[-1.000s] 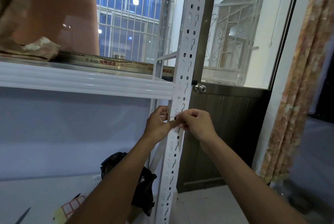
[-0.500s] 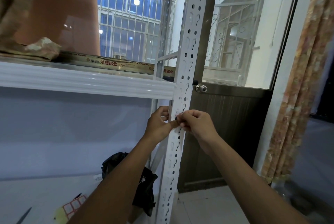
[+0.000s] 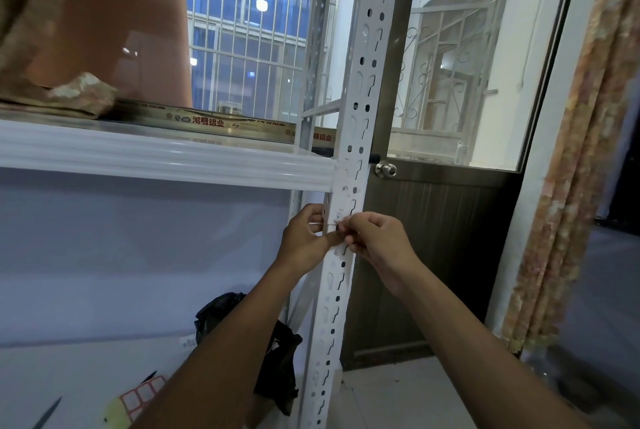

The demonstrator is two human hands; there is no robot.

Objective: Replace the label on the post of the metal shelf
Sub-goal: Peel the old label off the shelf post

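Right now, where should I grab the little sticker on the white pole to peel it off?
Probably its lower edge, where both hands pinch on the post. The label lies flat on the front face, so pick that edge from the front and peel.

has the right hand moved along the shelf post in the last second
No. The right hand sits at the same spot on the post, just below the shelf edge, opposite the left hand.

head cam | faces forward, slightly down | close to shelf post (image 3: 349, 158) at 12 o'clock | single view, nothing shared
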